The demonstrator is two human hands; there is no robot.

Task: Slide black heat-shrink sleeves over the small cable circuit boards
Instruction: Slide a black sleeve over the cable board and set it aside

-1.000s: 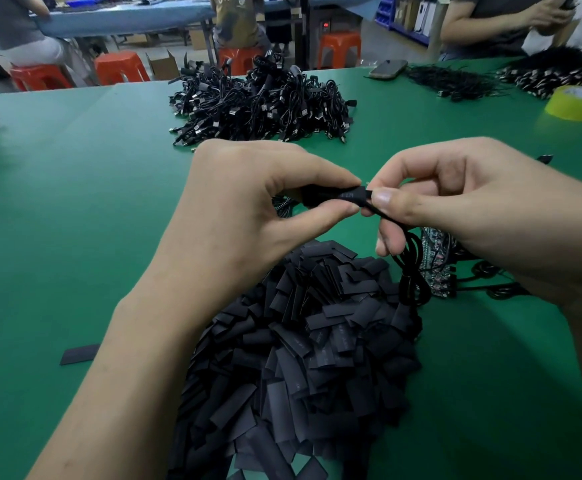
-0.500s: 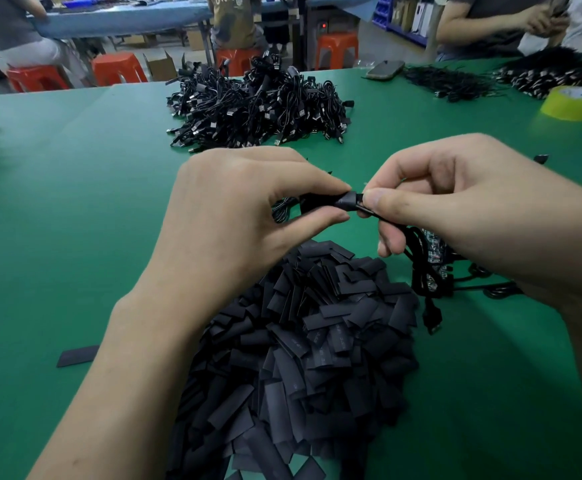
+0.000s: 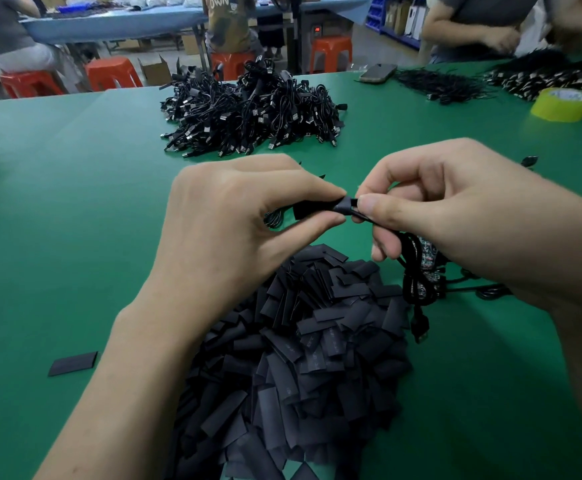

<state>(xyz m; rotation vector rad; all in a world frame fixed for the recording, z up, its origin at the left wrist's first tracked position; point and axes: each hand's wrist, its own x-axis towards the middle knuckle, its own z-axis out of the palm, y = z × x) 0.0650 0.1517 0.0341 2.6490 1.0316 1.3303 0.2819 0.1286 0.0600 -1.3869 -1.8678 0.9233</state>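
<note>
My left hand (image 3: 234,220) pinches a black heat-shrink sleeve (image 3: 320,210) between thumb and forefinger above the green table (image 3: 57,220). My right hand (image 3: 455,216) pinches the black cable (image 3: 410,268) right at the sleeve's end; the board inside the sleeve is hidden. The cable's coiled loop hangs under my right hand, its plug (image 3: 420,325) dangling low. Below both hands lies a big heap of loose black sleeves (image 3: 300,368). A bundle of cables with bare circuit boards (image 3: 428,265) lies partly hidden under my right hand.
A pile of black USB cables (image 3: 251,112) sits at the table's far middle. One stray sleeve (image 3: 73,363) lies at the left. A yellow-green tape roll (image 3: 561,103), a phone (image 3: 377,72) and more cable heaps (image 3: 538,77) are far right. People sit around; orange stools (image 3: 113,72) stand behind.
The gap between my hands has closed; the sleeve has slid further over the cable end. The hanging cable loop and plug have dropped lower.
</note>
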